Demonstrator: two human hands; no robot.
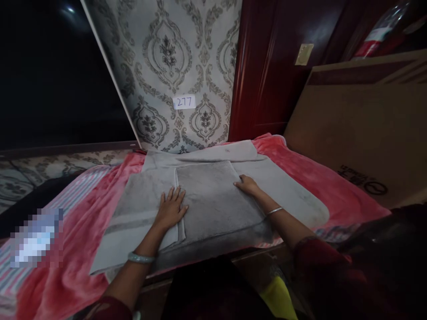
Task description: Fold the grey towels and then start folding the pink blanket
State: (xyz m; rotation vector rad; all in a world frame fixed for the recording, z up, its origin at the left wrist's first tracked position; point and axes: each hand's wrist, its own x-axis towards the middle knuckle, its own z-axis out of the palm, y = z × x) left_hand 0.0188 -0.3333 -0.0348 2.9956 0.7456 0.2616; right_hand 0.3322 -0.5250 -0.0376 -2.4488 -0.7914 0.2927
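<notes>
A grey plush cloth (213, 200), folded into a rectangular stack, lies in front of me on a larger light-grey sheet of fabric (290, 191). My left hand (170, 211) rests flat with fingers spread at the left edge of the stack, over the fold. At the upper right edge, my right hand (247, 184) has its thumb and fingers closed on the side of the folded cloth. The layers under my right fingers are partly hidden. Another flap of light-grey fabric (220, 152) lies folded over at the back.
Beneath everything spreads a pink plush blanket (333, 186) with a striped underside. A large dark screen (56, 75) stands at left, a cardboard box (360, 129) at right. A card marked 277 (184, 102) is on the patterned wall. Something yellow (279, 298) shows below the front edge.
</notes>
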